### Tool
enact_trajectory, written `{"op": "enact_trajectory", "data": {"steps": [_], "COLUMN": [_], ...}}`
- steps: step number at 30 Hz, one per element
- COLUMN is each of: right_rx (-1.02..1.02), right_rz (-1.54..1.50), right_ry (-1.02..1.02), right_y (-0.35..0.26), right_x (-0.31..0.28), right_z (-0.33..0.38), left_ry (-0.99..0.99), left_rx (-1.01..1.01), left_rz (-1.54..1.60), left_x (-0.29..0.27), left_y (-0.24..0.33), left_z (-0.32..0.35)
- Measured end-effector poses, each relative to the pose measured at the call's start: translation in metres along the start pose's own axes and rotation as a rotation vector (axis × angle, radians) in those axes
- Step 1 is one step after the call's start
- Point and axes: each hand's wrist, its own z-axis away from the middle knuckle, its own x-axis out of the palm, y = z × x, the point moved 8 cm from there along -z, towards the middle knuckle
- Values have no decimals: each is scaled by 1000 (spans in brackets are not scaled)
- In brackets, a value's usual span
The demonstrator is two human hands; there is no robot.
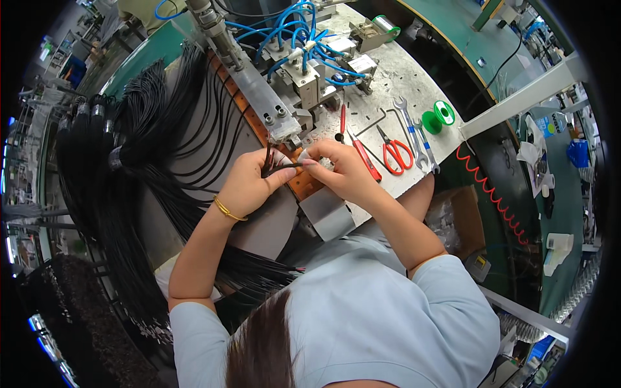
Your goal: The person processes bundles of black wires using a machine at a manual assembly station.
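My left hand (249,184) and my right hand (339,169) meet at the front of a bench machine (281,123), just below its metal head. Between them runs a short length of black cable (283,169). The left fingers are closed around it, with more dark strands rising beside the thumb. My right thumb and forefinger pinch the cable near its end. The tip itself is hidden by the fingers. Under both hands lies an orange-brown strip (304,187) along the machine's edge.
Big bundles of black cables (129,155) hang over the left side. On the worktop at right lie red-handled cutters (396,155), a red-handled tool (365,155), wrenches (407,129) and a green solder spool (440,115). Blue air tubes (304,32) loop above the machine. A cardboard box (462,223) stands right.
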Motion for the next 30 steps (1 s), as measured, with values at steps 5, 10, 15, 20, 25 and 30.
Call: {"op": "enact_trajectory", "data": {"steps": [5,10,15,20,25,30], "right_rx": [-22,-121,-350,-316,-123,22], "right_rz": [42,168,369,562,225,131], "right_ry": [-4,22,78,45,78,22], "right_y": [-8,-22,-34,-37,-7,17], "right_x": [1,3,6,7,-3,-5], "right_z": [1,0,3,8,0,1], "left_ry": [50,85,105,127,62,141], "left_rx": [74,72,23,13,100,262], "left_rz": [-34,18,23,-77,25,-240], "left_x": [2,1,3,-2,5,-9], "left_y": [1,4,6,6,4,6], "left_z": [1,-1,2,5,2,1]}}
